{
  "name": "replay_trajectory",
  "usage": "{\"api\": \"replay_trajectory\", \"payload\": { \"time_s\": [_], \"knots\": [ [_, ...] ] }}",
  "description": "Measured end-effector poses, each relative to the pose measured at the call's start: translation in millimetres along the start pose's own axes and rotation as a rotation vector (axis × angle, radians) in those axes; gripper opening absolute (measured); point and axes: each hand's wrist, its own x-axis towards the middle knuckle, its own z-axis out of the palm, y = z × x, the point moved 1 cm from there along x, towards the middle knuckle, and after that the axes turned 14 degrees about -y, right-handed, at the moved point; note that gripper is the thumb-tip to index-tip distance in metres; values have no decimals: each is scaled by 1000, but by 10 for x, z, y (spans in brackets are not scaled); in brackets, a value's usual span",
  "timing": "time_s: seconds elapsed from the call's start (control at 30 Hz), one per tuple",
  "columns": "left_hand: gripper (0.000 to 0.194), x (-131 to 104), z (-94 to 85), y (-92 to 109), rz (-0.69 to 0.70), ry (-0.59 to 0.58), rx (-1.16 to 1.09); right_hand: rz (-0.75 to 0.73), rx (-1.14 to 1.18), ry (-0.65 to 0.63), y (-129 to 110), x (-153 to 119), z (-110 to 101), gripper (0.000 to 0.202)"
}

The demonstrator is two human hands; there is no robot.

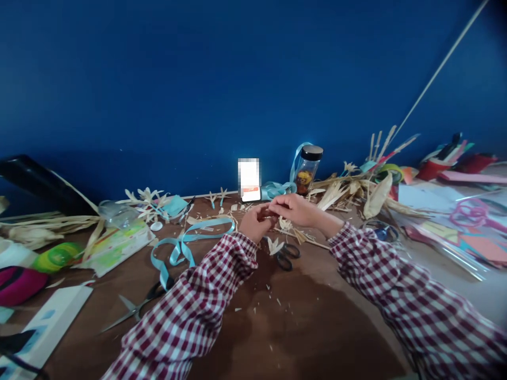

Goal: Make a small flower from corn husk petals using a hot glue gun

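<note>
My left hand (256, 221) and my right hand (292, 209) meet at the fingertips above the brown table (293, 322). Fingers on both are bent and pinched together; whatever lies between them is too small to make out. Just below the hands are a pale husk flower (274, 246) and black-handled scissors (288, 257). Pale scraps (291, 232) lie under and beside my right hand. A light blue ribbon (206, 224) loops across the table left of my left hand. Behind the hands a lit phone (250, 179) stands against the blue wall.
Open scissors (137, 311) lie near my left sleeve. At the back stands a jar with a black lid (309, 169). Dried husks (336, 195) and a red cup of pens (435, 166) are to the right. A white power strip (55, 322) and a magenta object (21, 285) sit left.
</note>
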Motion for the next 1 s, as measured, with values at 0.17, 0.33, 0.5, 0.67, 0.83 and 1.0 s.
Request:
{"api": "replay_trajectory", "payload": {
  "time_s": [0.17, 0.33, 0.5, 0.67, 0.83, 1.0],
  "knots": [
    [15, 57, -96, -132, -67, 68, 71, 138, -87, 70, 173, -76, -102, 35],
    [18, 53, -279, -170, -133, 123, 241, 486, -370, 179, 412, -313, -345, 34],
    [50, -17, -551, -90, -143, 107, 538, 607, -494, 219, 433, -496, -427, 28],
    [25, -141, -839, 125, -170, 68, 1177, 455, -537, 156, 200, -479, -250, 27],
    [21, -217, -1096, 278, -187, 134, 1343, 397, -541, 86, 58, -402, -120, 26],
    [55, -390, -1384, 311, -203, 181, 1368, 343, -548, 69, 50, -390, -61, 25]
  ]
}}
